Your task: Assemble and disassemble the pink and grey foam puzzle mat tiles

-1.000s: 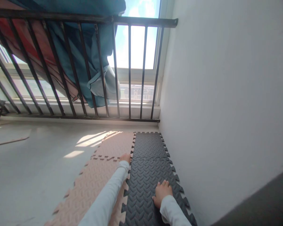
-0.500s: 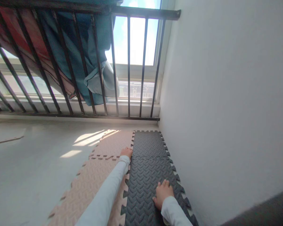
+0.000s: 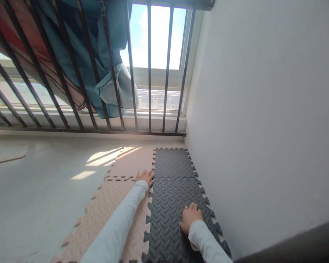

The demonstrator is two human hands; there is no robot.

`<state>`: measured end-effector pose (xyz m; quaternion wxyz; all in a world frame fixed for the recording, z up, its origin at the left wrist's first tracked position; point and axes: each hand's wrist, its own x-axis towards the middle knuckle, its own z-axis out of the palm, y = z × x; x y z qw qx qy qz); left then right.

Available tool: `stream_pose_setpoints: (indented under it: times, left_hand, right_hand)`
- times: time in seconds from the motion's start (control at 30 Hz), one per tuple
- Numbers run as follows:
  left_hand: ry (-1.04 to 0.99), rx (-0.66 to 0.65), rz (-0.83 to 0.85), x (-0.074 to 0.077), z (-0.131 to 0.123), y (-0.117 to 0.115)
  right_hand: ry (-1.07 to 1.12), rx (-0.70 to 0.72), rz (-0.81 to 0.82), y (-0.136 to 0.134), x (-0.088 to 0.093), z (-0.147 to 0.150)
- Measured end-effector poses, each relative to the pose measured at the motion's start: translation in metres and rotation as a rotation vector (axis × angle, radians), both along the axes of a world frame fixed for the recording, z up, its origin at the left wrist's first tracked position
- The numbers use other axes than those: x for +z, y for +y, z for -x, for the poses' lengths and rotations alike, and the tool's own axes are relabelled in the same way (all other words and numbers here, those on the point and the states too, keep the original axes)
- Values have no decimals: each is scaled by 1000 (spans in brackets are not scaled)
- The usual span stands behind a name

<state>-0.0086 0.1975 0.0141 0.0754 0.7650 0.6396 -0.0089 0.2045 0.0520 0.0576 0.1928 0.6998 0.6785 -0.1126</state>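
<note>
My left hand [image 3: 146,176] lies palm down with its fingers spread on the inner edge of the pink foam mats, where the two pink tiles meet. Its fingertips are close to the jigsaw seam with the black tiles. A far pink foam tile [image 3: 134,162] and a nearer pink foam tile [image 3: 112,204] join there. My right hand [image 3: 191,218] rests on the nearer black foam tile [image 3: 167,215], thumb apart and fingers slightly bent, holding nothing. Beyond it lies the far black foam tile [image 3: 172,162]. Gaps show along the pink-black seam near me.
A white wall [image 3: 263,109] rises along the right side of the mats. Ahead stands a dark metal railing [image 3: 150,73] before a window, with blue and red cloth [image 3: 84,62] behind its bars. A thin stick [image 3: 8,160] lies on the pale floor [image 3: 44,204] at left.
My left hand's fingers have spread out more on the pink mat. My right hand stays on the black tile, almost unmoved. The view has tilted slightly downward.
</note>
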Motion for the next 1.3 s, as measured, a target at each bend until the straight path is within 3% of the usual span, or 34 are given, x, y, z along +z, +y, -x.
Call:
stream_pose_setpoints:
  times: [0.23, 0.67, 0.93, 1.07, 1.2, 1.3]
  left_hand:
    - [19, 43, 70, -13, 41, -32]
    - [38, 22, 93, 6, 23, -26]
    - [8, 159, 47, -16, -2, -31]
    - [13, 124, 87, -15, 16, -27]
    - [79, 323, -7, -16, 44, -30]
    - [80, 340, 26, -17, 57, -36]
  right_hand:
    - [-25, 5, 7, 2, 4, 2]
    - [-33, -1, -5, 4, -1, 0]
    - [-55, 0, -14, 2, -3, 0]
    - [-43, -7, 2, 2, 0, 0]
    - [-25, -3, -19, 4, -3, 1]
    - [-29, -9, -19, 4, -4, 0]
